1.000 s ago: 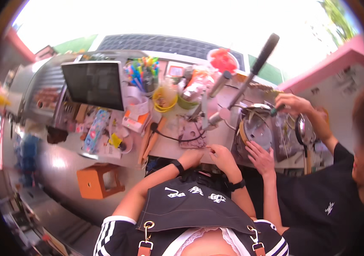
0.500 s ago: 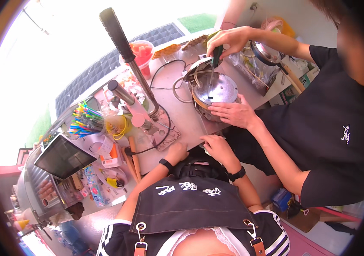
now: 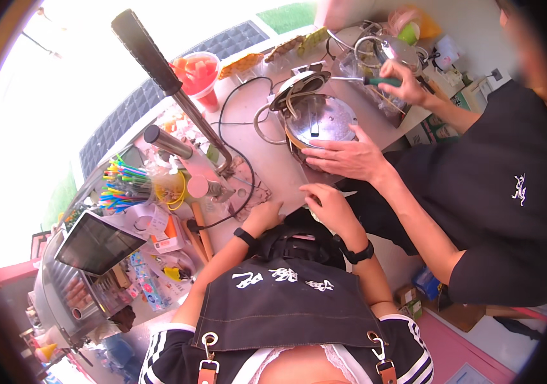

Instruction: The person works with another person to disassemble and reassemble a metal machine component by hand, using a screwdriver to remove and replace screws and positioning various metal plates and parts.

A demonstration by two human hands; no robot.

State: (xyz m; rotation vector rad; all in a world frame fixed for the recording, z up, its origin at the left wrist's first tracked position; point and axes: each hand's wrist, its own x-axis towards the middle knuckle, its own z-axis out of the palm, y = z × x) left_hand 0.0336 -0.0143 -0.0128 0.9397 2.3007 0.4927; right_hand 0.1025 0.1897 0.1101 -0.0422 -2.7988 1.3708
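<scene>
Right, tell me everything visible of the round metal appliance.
The round metal appliance has a silvery disc face bearing a dark strip. At its far-left edge a smaller round part tilts up, joined by pale tubes or wires; a curved loop juts left. It sits on the table. A co-worker's hand rests on its near rim; whether a screwdriver touches the tilted part is unclear.

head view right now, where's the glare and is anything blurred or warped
Head view: background at upper left blown out white; head view: bright highlights on the round metal plate; head view: co-worker's head blurred at right edge; head view: dark quilted strip bowed by the fisheye.
</scene>
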